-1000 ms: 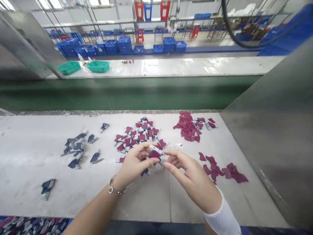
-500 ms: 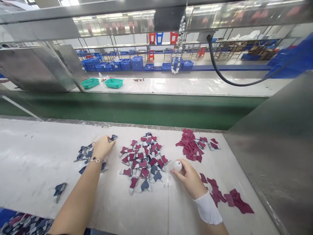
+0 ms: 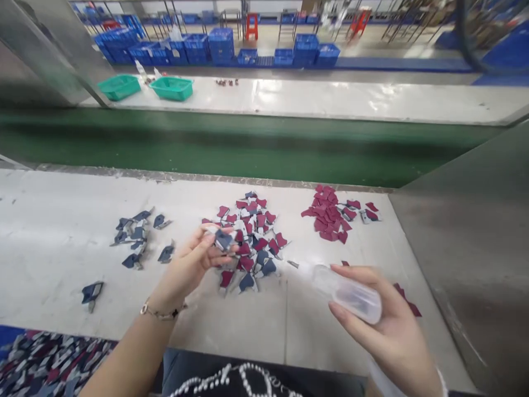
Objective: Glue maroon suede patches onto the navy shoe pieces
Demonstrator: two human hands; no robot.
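Observation:
My left hand [image 3: 198, 264] holds a small dark blue and grey piece [image 3: 224, 239] between thumb and fingers, over the left side of a central pile of maroon, blue and grey pieces [image 3: 260, 242]. My right hand [image 3: 384, 314] grips a translucent white bottle [image 3: 349, 292], its thin tip pointing left toward the pile. Further left lies a loose group of dark blue and grey pieces [image 3: 138, 234]. A heap of flat maroon pieces [image 3: 326, 215] lies beyond my right hand, and more maroon pieces are partly hidden behind that hand.
A green belt [image 3: 248, 146] runs behind the white table [image 3: 53, 237]. Two green trays [image 3: 171, 88] stand across it. A metal panel [image 3: 467, 220] rises at the right. Mixed pieces [image 3: 53, 364] fill a blue container at lower left.
The view has tilted down. My left hand has moved right and toward me with a blue and grey piece. My right hand has raised the bottle, which now lies sideways with its tip pointing left.

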